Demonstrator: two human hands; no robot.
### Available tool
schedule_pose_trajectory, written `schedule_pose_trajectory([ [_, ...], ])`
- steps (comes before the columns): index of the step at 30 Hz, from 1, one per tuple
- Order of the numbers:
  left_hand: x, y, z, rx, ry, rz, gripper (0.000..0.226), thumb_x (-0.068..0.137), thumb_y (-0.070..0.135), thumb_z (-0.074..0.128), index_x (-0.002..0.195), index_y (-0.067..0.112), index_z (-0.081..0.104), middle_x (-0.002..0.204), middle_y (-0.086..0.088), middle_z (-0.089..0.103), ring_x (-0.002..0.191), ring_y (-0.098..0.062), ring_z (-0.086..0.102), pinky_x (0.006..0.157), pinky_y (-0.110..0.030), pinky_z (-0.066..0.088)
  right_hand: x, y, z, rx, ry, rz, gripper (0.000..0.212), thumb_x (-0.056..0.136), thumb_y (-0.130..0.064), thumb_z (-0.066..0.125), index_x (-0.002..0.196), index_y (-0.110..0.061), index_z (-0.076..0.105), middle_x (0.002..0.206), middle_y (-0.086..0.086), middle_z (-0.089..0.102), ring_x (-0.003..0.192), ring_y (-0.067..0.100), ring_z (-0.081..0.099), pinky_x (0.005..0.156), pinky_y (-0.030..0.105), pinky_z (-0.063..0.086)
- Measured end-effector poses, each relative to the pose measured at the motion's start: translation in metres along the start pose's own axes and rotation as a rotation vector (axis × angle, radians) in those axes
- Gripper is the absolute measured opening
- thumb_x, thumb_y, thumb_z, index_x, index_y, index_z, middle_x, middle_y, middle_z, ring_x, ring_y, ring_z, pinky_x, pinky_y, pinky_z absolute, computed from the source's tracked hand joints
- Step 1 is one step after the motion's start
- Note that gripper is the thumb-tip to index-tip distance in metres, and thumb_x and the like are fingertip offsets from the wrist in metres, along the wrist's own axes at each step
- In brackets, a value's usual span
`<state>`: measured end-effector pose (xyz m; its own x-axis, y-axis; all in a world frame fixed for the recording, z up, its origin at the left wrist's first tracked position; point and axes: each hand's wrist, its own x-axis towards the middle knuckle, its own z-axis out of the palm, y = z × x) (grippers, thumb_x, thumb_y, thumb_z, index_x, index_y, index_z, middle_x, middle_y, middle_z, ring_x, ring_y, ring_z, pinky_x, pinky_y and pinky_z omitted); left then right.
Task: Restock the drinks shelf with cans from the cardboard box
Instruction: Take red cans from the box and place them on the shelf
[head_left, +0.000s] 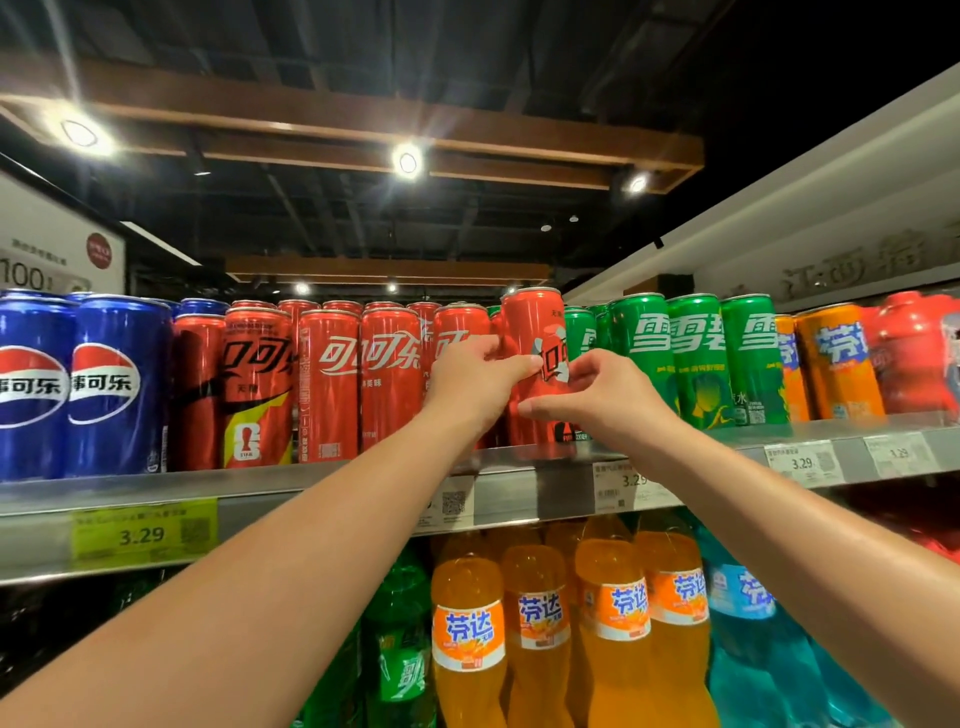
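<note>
Both hands gripped one red can (535, 332) at the shelf's (260, 488) front edge: the left hand (467, 379) curled round its left side, the right hand (597, 395) pinching its lower right. They were probably seating it label-forward between the Coca-Cola cans (332, 379) and the green Sprite cans (696, 358). A yellow tag (143, 535) read 3.29.

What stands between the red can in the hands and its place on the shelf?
Nothing visible. The left hand and right hand hold the red can at the shelf front, in a gap between the red row and green cans. Behind it is hidden.
</note>
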<state>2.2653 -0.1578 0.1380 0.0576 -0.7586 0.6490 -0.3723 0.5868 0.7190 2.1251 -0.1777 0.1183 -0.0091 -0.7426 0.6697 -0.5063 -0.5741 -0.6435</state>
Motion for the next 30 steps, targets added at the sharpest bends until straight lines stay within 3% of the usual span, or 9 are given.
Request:
schedule_pose_trajectory([
  [4,-0.005,0.001,0.000,0.051,0.007,0.011,0.035,0.086,0.032,0.067,0.116,0.014,0.065,0.110,-0.004,0.068,0.104,-0.024,0.063,0.091,-0.048,0.051,-0.003,0.000,-0.002,-0.035,-0.012,-0.035,0.063,0.056,-0.059,0.082,0.101,-0.026,0.053,0.088,-0.014,0.059,0.078,0.001,0.057,0.056,0.019,0.044],
  [7,-0.012,0.000,-0.003,0.087,0.060,0.006,0.040,0.084,0.035,0.069,0.117,0.013,0.064,0.111,-0.004,0.066,0.104,-0.024,0.062,0.091,-0.046,0.052,-0.008,0.001,-0.005,-0.071,-0.055,-0.046,0.049,0.061,-0.065,0.076,0.088,-0.031,0.052,0.081,-0.017,0.059,0.073,-0.001,0.057,0.053,0.019,0.041],
  [10,-0.022,0.001,-0.010,0.222,0.106,0.012,0.037,0.087,0.037,0.064,0.116,0.015,0.062,0.112,-0.001,0.064,0.102,-0.020,0.061,0.090,-0.040,0.052,-0.017,0.000,-0.014,-0.185,-0.104,-0.054,0.036,0.074,-0.063,0.066,0.079,-0.028,0.059,0.079,-0.011,0.066,0.072,0.002,0.060,0.056,0.024,0.047],
  [12,-0.031,0.001,-0.015,0.366,0.114,0.030,0.036,0.088,0.037,0.061,0.119,0.018,0.061,0.115,0.003,0.061,0.100,-0.012,0.055,0.084,-0.028,0.045,-0.025,-0.001,-0.020,-0.310,-0.110,-0.086,0.040,0.082,-0.054,0.061,0.094,-0.017,0.066,0.089,-0.001,0.069,0.080,0.010,0.062,0.064,0.028,0.049],
  [15,-0.051,0.003,-0.022,0.539,0.110,0.062,0.034,0.088,0.036,0.059,0.118,0.020,0.062,0.117,0.003,0.060,0.101,-0.012,0.053,0.079,-0.027,0.040,-0.042,-0.008,-0.024,-0.453,-0.110,-0.129,0.047,0.088,-0.046,0.055,0.108,-0.005,0.063,0.101,0.011,0.069,0.089,0.025,0.064,0.077,0.036,0.053],
  [19,-0.081,0.011,-0.034,0.668,0.016,0.045,0.033,0.086,0.037,0.058,0.114,0.021,0.063,0.114,0.001,0.064,0.098,-0.020,0.060,0.086,-0.036,0.051,-0.072,-0.024,-0.023,-0.588,-0.197,-0.147,0.038,0.089,-0.043,0.050,0.109,-0.013,0.063,0.104,0.010,0.068,0.092,0.029,0.062,0.079,0.036,0.053],
  [23,-0.114,0.020,-0.052,0.777,-0.033,0.048,0.039,0.084,0.039,0.057,0.119,0.021,0.061,0.117,-0.001,0.063,0.103,-0.022,0.058,0.087,-0.036,0.050,-0.101,-0.044,-0.017,-0.722,-0.239,-0.130,0.042,0.086,-0.042,0.053,0.115,-0.012,0.058,0.110,0.011,0.062,0.096,0.029,0.057,0.077,0.035,0.051],
  [27,-0.156,0.022,-0.078,0.833,-0.079,0.029,0.038,0.084,0.038,0.056,0.117,0.020,0.062,0.114,-0.003,0.065,0.101,-0.024,0.058,0.085,-0.034,0.050,-0.136,-0.065,-0.002,-0.779,-0.345,-0.075,0.027,0.083,-0.039,0.055,0.088,-0.013,0.058,0.081,0.005,0.057,0.071,0.021,0.053,0.051,0.024,0.035],
  [30,-0.190,0.015,-0.098,0.880,-0.114,-0.017,0.037,0.082,0.037,0.057,0.115,0.022,0.063,0.115,-0.003,0.066,0.102,-0.025,0.059,0.086,-0.035,0.050,-0.167,-0.073,0.015,-0.775,-0.410,-0.043,0.023,0.082,-0.038,0.056,0.078,-0.015,0.055,0.075,0.003,0.057,0.067,0.018,0.052,0.053,0.026,0.039],
])
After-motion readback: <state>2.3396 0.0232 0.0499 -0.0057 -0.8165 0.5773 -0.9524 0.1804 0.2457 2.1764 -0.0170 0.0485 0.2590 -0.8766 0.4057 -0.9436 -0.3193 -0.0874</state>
